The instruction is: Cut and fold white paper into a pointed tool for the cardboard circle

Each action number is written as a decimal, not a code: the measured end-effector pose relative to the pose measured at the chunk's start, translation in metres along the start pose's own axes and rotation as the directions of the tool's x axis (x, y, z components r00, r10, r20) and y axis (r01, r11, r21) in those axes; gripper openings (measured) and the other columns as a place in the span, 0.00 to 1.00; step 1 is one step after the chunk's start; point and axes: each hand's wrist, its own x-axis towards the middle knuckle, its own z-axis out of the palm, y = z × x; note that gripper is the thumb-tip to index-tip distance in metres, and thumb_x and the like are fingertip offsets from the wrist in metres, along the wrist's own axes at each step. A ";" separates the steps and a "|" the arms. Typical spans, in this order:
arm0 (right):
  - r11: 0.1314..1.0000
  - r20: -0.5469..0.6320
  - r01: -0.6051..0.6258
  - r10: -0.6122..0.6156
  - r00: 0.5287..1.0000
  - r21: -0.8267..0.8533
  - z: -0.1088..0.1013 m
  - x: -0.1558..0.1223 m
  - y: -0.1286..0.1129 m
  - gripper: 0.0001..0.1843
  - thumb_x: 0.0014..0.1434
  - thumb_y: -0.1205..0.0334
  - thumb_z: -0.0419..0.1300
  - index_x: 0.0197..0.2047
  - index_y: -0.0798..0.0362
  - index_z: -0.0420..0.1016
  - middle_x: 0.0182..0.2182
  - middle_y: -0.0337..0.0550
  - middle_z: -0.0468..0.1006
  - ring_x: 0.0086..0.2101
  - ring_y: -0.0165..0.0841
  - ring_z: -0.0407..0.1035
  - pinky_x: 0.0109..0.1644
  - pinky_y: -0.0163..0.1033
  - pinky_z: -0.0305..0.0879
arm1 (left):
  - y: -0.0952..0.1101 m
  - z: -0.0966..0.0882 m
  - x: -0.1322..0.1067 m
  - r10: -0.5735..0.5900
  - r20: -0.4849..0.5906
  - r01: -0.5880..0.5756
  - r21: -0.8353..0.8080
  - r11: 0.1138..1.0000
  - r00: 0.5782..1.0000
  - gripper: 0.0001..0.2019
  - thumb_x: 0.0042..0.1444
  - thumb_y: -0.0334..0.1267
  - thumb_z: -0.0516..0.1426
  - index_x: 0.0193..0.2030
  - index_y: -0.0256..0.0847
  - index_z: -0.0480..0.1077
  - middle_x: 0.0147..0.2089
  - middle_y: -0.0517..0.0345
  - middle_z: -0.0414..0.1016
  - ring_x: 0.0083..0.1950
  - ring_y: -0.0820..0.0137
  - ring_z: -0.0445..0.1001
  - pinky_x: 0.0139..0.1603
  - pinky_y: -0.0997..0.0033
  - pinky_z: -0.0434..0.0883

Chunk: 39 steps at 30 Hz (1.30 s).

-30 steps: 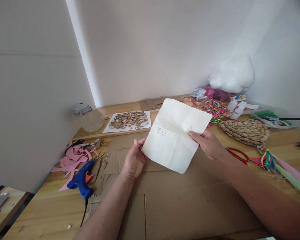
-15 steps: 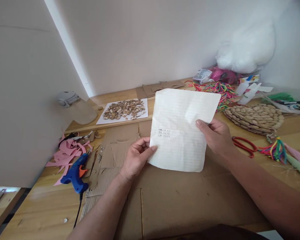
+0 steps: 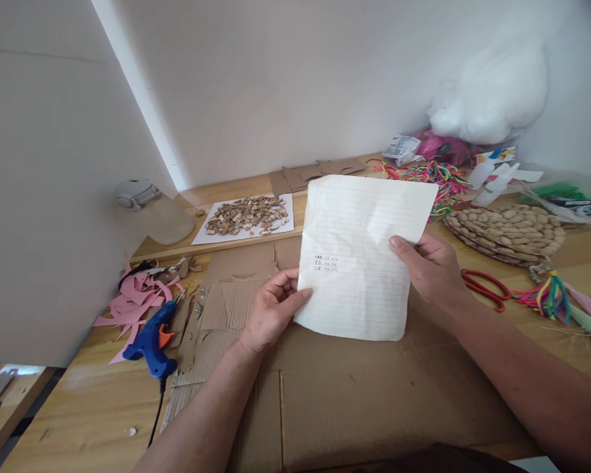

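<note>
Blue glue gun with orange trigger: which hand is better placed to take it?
Left hand, probably: it is nearer the blue glue gun. The right hand is farther off, and both hold the lined white paper sheet.

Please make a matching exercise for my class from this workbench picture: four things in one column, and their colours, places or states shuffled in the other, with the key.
Things
1. Lined sheet
2. Glue gun
3. Loose strips
4. Brown pieces

Descriptions
A. Heaped on white paper
B. Blue, with an orange trigger
C. Held up between the left hand and the right hand
D. Pink, in a tangled pile

Pairs: 1-C, 2-B, 3-D, 4-A
</note>
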 end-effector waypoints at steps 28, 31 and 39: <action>0.995 0.120 -0.079 0.087 0.989 -0.069 -0.003 -0.001 0.008 0.16 0.52 0.44 0.68 0.37 0.46 0.82 0.30 0.40 0.81 0.30 0.41 0.73 0.29 0.43 0.67 | -0.002 0.001 -0.001 0.024 -0.016 -0.025 -0.025 0.999 1.000 0.14 0.51 0.40 0.67 0.45 0.41 0.77 0.42 0.54 0.81 0.39 0.69 0.76 0.40 0.72 0.71; 0.994 0.157 -0.092 0.099 0.983 -0.054 -0.001 -0.003 0.006 0.16 0.52 0.44 0.68 0.36 0.47 0.80 0.30 0.40 0.81 0.31 0.41 0.73 0.29 0.42 0.68 | -0.002 0.002 0.000 0.054 -0.062 -0.055 -0.022 0.998 0.997 0.13 0.51 0.40 0.67 0.43 0.41 0.78 0.40 0.55 0.81 0.37 0.70 0.75 0.39 0.72 0.70; 0.978 0.198 -0.140 0.108 0.974 0.154 0.007 -0.005 -0.014 0.27 0.49 0.52 0.71 0.52 0.45 0.74 0.43 0.41 0.82 0.40 0.40 0.76 0.41 0.44 0.70 | -0.003 0.002 0.003 0.140 -0.171 -0.140 0.013 0.990 0.975 0.12 0.49 0.42 0.68 0.39 0.42 0.80 0.40 0.55 0.82 0.38 0.69 0.75 0.41 0.71 0.70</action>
